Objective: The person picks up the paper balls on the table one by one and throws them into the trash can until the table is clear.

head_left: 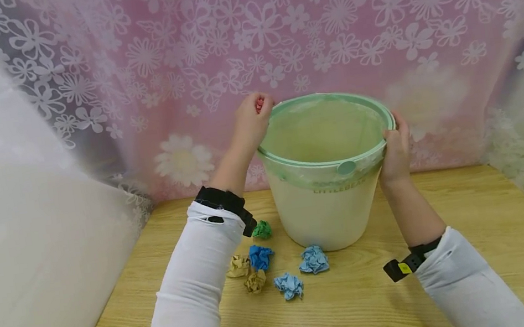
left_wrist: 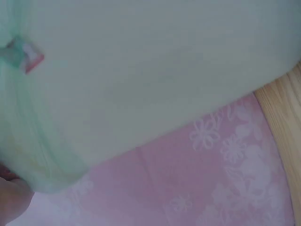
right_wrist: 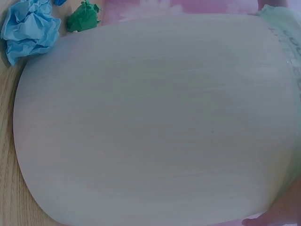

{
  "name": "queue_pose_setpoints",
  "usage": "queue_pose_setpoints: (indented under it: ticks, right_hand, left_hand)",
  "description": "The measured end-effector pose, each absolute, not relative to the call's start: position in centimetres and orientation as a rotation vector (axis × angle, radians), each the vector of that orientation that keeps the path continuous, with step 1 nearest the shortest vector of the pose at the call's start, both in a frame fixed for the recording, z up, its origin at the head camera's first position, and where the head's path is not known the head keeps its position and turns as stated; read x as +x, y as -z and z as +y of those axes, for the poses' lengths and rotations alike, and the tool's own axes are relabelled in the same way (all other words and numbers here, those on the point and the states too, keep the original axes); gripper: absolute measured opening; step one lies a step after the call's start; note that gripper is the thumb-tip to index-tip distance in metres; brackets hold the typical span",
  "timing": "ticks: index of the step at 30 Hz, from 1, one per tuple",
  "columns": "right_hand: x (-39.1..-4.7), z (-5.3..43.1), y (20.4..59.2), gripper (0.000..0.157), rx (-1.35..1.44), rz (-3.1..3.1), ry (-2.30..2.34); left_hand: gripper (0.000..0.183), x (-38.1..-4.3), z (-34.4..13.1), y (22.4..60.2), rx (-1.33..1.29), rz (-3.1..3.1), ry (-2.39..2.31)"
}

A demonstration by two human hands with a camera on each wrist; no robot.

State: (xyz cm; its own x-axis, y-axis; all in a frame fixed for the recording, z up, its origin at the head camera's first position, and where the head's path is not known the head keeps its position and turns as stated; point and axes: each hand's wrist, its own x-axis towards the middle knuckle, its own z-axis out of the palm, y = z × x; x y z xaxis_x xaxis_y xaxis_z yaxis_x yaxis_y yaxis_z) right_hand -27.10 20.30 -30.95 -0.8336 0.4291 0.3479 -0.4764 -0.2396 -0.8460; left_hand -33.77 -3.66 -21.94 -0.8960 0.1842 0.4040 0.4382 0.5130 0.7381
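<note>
A white trash bin (head_left: 324, 213) with a green rim ring stands upright, a thin pale-green bag lining it and folded over the edge. At the bin's left rim, my left hand (head_left: 251, 123) has its fingers curled round a red crumpled paper ball (head_left: 260, 104), mostly hidden by the hand. My right hand (head_left: 395, 155) grips the rim on the right side, thumb toward the front. The bin's side fills most of both wrist views; the edge of the left hand (left_wrist: 14, 197) shows at the lower left of the left one.
On the wooden table (head_left: 471, 223), left and front of the bin, lie crumpled paper balls: a green one (head_left: 262, 229), a dark blue one (head_left: 260, 257), two light blue ones, and two tan ones. A pink flowered curtain (head_left: 224, 35) hangs behind, with white sheeting (head_left: 38, 217) along the left.
</note>
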Motion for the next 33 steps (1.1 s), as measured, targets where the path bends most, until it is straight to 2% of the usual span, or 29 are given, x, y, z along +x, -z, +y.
queue_pose_setpoints:
  ticks: [8, 15, 21, 33]
  right_hand:
    - [-27.2, 20.3, 31.2, 0.053, 0.038, -1.462, -2.078]
    - [-27.2, 20.4, 31.2, 0.054, 0.046, -1.477, -2.074]
    - [-27.3, 20.4, 31.2, 0.055, 0.061, -1.471, -2.078]
    - [-27.1, 20.3, 31.0, 0.054, 0.047, -1.460, -2.082]
  left_hand:
    - [0.035, -33.7, -2.2, 22.3, -0.774, -2.631, 1.205]
    - [0.060, -33.5, -2.0, 22.2, -0.936, -2.762, 1.088]
    - [0.072, -33.3, -2.2, 22.0, -0.913, -2.771, 0.957]
    - [0.072, -32.5, -5.7, 23.8, -0.874, -2.633, 0.993]
